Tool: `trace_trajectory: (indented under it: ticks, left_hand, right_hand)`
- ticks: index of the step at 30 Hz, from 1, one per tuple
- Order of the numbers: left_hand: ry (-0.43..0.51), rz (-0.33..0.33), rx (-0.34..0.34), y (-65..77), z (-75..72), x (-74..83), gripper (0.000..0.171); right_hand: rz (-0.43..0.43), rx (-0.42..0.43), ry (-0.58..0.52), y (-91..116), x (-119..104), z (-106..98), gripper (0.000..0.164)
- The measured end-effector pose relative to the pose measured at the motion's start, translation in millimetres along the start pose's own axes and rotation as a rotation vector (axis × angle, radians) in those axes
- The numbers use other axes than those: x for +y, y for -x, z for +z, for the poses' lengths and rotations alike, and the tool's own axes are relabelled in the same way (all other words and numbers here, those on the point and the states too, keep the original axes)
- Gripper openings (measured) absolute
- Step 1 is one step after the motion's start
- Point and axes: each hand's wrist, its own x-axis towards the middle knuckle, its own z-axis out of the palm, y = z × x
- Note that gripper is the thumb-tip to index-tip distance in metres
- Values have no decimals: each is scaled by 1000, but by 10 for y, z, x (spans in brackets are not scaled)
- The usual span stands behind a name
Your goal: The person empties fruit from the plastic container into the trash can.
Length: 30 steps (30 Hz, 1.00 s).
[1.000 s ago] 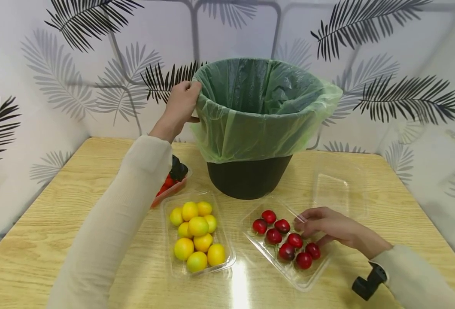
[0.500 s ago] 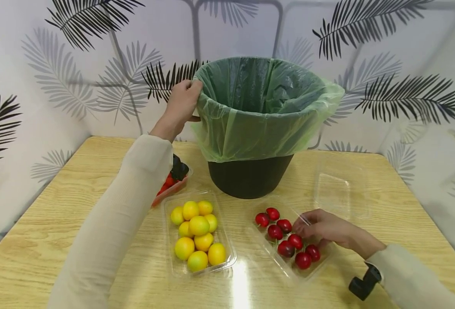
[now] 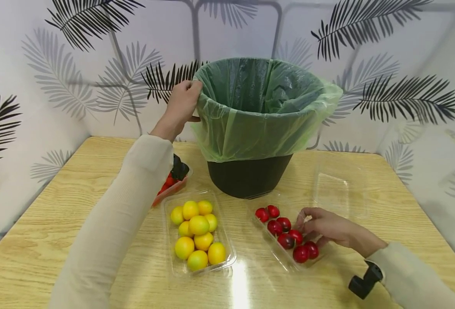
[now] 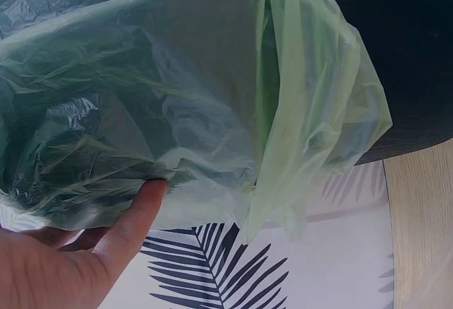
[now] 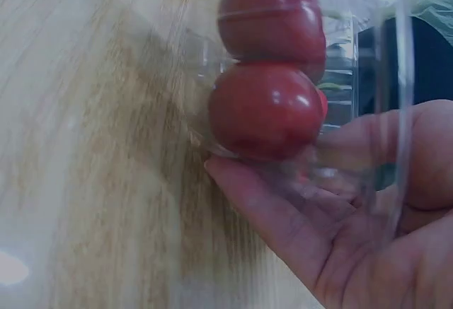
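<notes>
My left hand [image 3: 180, 105] grips the left rim of a black trash can [image 3: 248, 178], over its green plastic bag [image 3: 266, 135]. In the left wrist view the thumb [image 4: 134, 224] lies against the bag; the other fingers are mostly hidden. My right hand [image 3: 329, 229] holds the right side of a clear plastic container [image 3: 268, 201] with several red cherries [image 3: 287, 240]. The container is tilted, and the cherries lie along its left side. In the right wrist view two cherries [image 5: 265, 111] show through the clear wall, with fingers beneath and the thumb at the side.
Left of the cherries stands a clear container [image 3: 231, 257] of small yellow citrus fruits [image 3: 198, 225]. Behind my left forearm is a red tray [image 3: 173, 193] with red fruit, partly hidden. A clear empty-looking lid or box [image 3: 332, 189] lies at the right on the wooden table [image 3: 389, 210].
My right hand has raised and tilted the cherry container, and the cherries have rolled toward its left side. The left hand stays on the can's rim.
</notes>
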Motion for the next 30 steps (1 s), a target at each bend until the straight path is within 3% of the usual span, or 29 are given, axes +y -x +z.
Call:
trace_trajectory:
  ticks: [7, 18, 30]
  left_hand:
    - [9, -3, 2, -8, 6, -15, 23]
    - [10, -9, 4, -20, 15, 5, 21]
    - [-6, -3, -1, -2, -1, 6, 23]
  right_hand:
    - [13, -37, -108, 10, 65, -1, 7]
    - [-20, -58, -216, 10, 140, 30, 16]
    - [-26, -14, -232, 26, 149, 75, 27]
